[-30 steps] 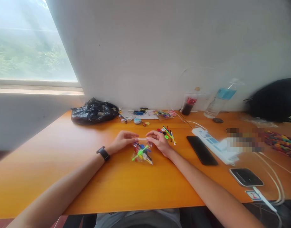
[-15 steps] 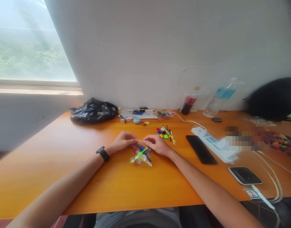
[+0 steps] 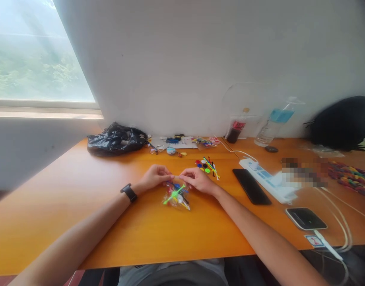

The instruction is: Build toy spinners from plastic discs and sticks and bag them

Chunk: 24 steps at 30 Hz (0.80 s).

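Observation:
A clear plastic bag (image 3: 175, 196) of small coloured plastic pieces rests low over the table in front of me. Green, white, blue and yellow parts show through it. My left hand (image 3: 157, 176) pinches the left side of its top edge, thumb against fingers. At the right side of the same edge, my right hand (image 3: 199, 180) pinches too, its fingertips close to the left ones. Past my right hand lie loose coloured discs (image 3: 205, 165) and thin plastic sticks (image 3: 212, 168).
A black plastic bag (image 3: 117, 140) sits at the back left. Along the wall are another bag of sticks (image 3: 204, 142), a cola bottle (image 3: 235, 132) and a water bottle (image 3: 273, 127). To the right lie a phone (image 3: 251, 186), a white power strip (image 3: 268, 180) and a charging pad (image 3: 306, 218).
Both hands keep their pinch on the bag's top edge, nearly still. The view has shifted very slightly.

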### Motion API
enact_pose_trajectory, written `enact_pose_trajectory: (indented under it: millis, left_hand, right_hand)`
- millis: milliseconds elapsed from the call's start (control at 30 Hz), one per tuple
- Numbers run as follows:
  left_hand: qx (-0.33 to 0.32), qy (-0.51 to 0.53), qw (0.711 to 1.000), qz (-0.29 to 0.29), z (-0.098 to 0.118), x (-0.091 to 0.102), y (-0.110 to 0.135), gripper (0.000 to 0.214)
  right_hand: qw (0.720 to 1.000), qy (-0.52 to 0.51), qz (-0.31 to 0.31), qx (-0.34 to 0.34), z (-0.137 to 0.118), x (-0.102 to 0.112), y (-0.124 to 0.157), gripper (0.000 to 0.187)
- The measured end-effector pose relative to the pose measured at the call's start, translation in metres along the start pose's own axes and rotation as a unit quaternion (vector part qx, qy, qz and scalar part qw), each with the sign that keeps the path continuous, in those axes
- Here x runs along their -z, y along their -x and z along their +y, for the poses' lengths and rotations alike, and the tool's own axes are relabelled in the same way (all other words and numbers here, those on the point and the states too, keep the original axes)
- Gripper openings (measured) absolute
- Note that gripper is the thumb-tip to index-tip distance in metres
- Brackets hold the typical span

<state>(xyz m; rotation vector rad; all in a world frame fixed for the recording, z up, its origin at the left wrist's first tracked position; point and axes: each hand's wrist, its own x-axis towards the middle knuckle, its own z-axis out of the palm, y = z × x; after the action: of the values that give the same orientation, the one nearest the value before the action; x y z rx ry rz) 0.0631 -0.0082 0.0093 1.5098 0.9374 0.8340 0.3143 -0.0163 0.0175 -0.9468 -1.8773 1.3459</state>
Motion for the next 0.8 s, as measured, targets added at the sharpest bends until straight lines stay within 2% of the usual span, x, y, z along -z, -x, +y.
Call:
enact_pose_trajectory:
  millis: [133, 300, 433, 600, 700, 800]
  left_hand:
    - [-0.01, 0.019, 1.0, -0.022, 0.0, 0.002, -0.001, 0.045]
    - [0.01, -0.017, 1.0, -0.013, 0.007, 0.003, 0.001, 0.047]
    - [0.001, -0.007, 1.0, -0.005, 0.012, 0.004, 0.003, 0.051]
    - [0.002, 0.04, 0.999, 0.024, 0.015, 0.005, 0.002, 0.063]
    - [0.014, 0.075, 0.996, 0.043, 0.016, 0.004, -0.001, 0.064]
    - [0.029, 0.07, 0.996, 0.054, 0.017, 0.004, -0.002, 0.068]
  right_hand:
    - [1.0, -0.023, 0.001, -0.007, 0.001, 0.008, -0.001, 0.038]
    - [0.999, -0.034, 0.001, -0.009, 0.002, 0.014, 0.0, 0.039]
    - [1.0, -0.023, 0.004, -0.003, -0.009, 0.013, 0.002, 0.04]
    - [0.991, 0.058, 0.102, 0.07, -0.04, 0.026, 0.003, 0.034]
    - [0.959, 0.17, 0.19, 0.124, -0.059, 0.049, -0.008, 0.032]
    - [0.883, 0.375, 0.234, 0.158, -0.075, 0.08, -0.034, 0.026]
